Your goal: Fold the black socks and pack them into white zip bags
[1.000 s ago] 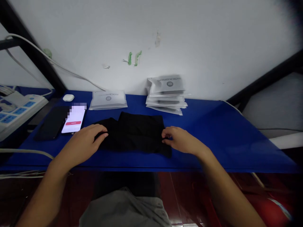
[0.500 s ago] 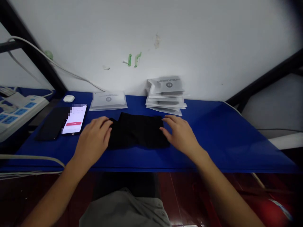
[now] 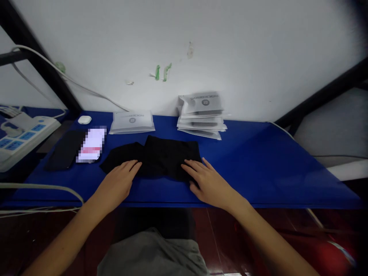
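A black piece of cloth (image 3: 169,155) lies flat on the blue tabletop, with a narrower part stretching out to the left. My left hand (image 3: 120,182) rests its fingertips on the near edge of that narrower part, palm down. On the cloth's right end lie the fingers of my right hand (image 3: 202,178), stretched out, its thumb by the near edge. Neither hand grips the cloth. What kind of garment it is cannot be made out.
Behind the cloth stand a stack of frosted zip bags (image 3: 201,115) and a single frosted bag (image 3: 132,122). On the left are a lit phone (image 3: 91,145), a dark phone (image 3: 64,151), a white earbud case (image 3: 84,120) and a power strip (image 3: 27,138). A cable (image 3: 43,186) crosses the front left.
Both hands have come nearer to me, onto the cloth's near side. My right hand has also moved left over the cloth. The cloth's left part now shows uncovered.
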### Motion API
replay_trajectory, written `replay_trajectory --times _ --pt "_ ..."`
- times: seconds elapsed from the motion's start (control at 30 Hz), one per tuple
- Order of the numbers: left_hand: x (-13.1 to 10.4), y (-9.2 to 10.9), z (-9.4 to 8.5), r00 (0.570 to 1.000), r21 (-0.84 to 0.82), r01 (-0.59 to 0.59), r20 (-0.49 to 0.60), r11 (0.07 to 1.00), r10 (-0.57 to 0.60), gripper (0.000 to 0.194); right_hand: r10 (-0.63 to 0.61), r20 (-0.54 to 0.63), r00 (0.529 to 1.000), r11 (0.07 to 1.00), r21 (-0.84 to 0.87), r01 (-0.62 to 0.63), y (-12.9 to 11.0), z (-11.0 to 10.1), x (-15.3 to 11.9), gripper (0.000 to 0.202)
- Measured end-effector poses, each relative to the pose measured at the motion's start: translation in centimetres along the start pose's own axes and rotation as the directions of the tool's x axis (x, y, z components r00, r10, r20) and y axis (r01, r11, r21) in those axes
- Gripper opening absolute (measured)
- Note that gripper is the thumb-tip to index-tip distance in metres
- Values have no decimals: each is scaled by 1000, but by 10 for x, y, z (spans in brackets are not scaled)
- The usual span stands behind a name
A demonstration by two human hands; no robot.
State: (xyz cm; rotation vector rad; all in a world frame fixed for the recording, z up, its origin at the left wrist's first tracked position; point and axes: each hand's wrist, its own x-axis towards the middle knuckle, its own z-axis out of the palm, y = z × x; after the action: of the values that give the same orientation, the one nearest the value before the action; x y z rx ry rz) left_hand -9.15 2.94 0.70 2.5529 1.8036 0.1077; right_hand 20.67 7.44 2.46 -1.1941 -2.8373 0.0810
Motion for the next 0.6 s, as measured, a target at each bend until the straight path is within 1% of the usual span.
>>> replay_trajectory --times 0.07,0.13,0.23,0.33,0.43,0.53,0.6 --pt "0 0 -1 1000 6 24 -2 1000 -24 63 -11 10 1000 1000 -1 11 2 -1 -3 64" --pt "2 0 -2 999 11 48 -21 999 -47 59 -9 -20 1000 1000 -20 8 4 1 -3 64" --pt "5 -1 -4 997 9 39 -67 999 -39 49 0 -97 995 999 -45 -4 6 5 0 48" --pt "3 -2 -7 994 -13 24 -106 1000 -26 42 -1 -151 989 1000 -23 -2 7 6 2 33" --pt "-4 -1 -13 993 -74 35 -110 997 -43 40 10 -152 988 998 66 1 9 1 -1 27" --pt "-15 1 -22 994 -186 77 -66 979 -91 39 64 -91 994 975 219 -43 10 -10 -6 26" --pt "-20 0 -29 990 -268 125 -35 955 -139 38 105 -44 994 937 339 -84 10 -20 -10 27"
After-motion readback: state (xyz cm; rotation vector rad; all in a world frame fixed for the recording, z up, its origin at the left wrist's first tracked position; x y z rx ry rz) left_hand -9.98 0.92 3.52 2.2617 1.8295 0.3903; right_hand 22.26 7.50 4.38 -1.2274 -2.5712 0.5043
